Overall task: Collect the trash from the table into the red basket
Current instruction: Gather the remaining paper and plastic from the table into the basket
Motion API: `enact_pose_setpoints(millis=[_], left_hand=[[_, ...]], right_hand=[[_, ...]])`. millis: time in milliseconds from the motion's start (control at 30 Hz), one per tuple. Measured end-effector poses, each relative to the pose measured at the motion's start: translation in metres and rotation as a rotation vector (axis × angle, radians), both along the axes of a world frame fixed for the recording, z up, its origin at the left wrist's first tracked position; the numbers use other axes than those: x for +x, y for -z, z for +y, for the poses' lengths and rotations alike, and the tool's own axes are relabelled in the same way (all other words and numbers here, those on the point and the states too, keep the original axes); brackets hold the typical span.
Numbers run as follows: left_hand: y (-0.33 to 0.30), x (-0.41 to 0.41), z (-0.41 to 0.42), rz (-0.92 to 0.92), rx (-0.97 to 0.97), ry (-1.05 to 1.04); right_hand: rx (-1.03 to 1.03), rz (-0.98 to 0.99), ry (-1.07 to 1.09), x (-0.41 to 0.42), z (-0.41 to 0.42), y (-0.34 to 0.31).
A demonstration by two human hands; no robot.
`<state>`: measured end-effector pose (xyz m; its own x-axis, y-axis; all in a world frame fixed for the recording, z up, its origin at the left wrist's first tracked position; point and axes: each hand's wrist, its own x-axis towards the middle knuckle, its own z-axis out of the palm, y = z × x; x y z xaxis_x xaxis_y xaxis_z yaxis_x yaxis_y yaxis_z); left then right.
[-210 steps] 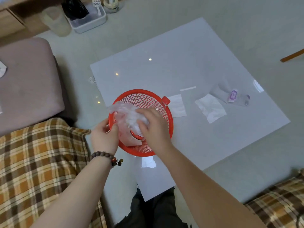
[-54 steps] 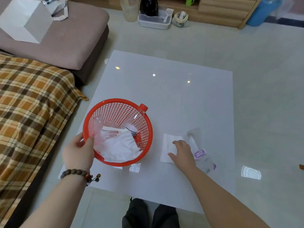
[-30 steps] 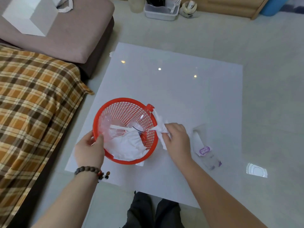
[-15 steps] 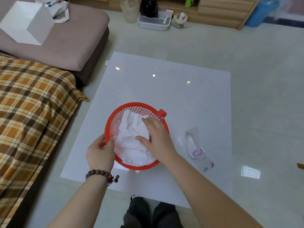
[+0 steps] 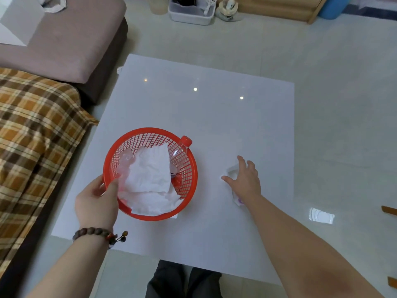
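Note:
The red basket [image 5: 189,188] sits on the white table [image 5: 204,108] at its near left. White tissues [image 5: 150,175] fill it, and a clear bottle with a red cap [image 5: 181,151] leans against its right wall. My left hand [image 5: 97,201] grips the basket's near-left rim. My right hand [image 5: 245,179] is over a clear plastic wrapper [image 5: 233,172] with a purple label, right of the basket. Its fingers are spread and rest on the wrapper without closing on it. The hand hides most of the wrapper.
A plaid-covered seat [image 5: 32,136] and a mauve cushion [image 5: 64,46] lie left of the table. A grey tray [image 5: 191,16] and a wooden cabinet [image 5: 279,7] stand on the far floor. My dark-trousered legs [image 5: 182,280] are at the table's near edge.
My right hand let go of the tissue in the basket and moved right onto the wrapper. My left hand kept hold of the rim.

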<state>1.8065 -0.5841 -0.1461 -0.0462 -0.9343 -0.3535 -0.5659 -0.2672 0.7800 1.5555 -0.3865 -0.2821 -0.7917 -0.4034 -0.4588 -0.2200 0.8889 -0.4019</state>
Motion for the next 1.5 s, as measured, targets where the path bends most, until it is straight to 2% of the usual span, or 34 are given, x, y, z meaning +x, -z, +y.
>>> enact_pose_setpoints(millis=[233, 533, 667, 900, 1033, 1167, 1267, 1400, 1500], left_hand=[[-0.001, -0.004, 0.005, -0.026, 0.020, -0.043], [-0.019, -0.002, 0.001, -0.048, -0.023, -0.017], [-0.033, -0.004, 0.012, 0.002, 0.000, 0.037], [-0.063, -0.002, 0.036, 0.135, -0.014, 0.171], [-0.073, 0.003, 0.039, 0.190, -0.034, 0.240], [-0.075, 0.010, 0.040, 0.206, -0.040, 0.294], [-0.073, 0.015, 0.039, 0.204, -0.023, 0.299], [-0.071, 0.020, 0.034, 0.221, 0.037, 0.253], [-0.071, 0.020, 0.029, 0.242, 0.085, 0.223]], right_hand=[[-0.162, 0.004, 0.073, 0.008, -0.008, -0.015], [-0.676, 0.072, 0.064, 0.040, -0.030, -0.158], [-0.804, 0.037, -0.020, 0.074, -0.063, -0.204], [-0.755, 0.040, -0.080, 0.123, -0.100, -0.212], [-0.582, 0.138, -0.144, 0.141, -0.104, -0.204], [-0.372, 0.159, -0.254, 0.149, -0.105, -0.200], [-0.289, 0.168, -0.285, 0.148, -0.104, -0.199], [-0.293, 0.162, -0.276, 0.150, -0.101, -0.200], [-0.356, 0.227, -0.282, 0.149, -0.090, -0.202]])
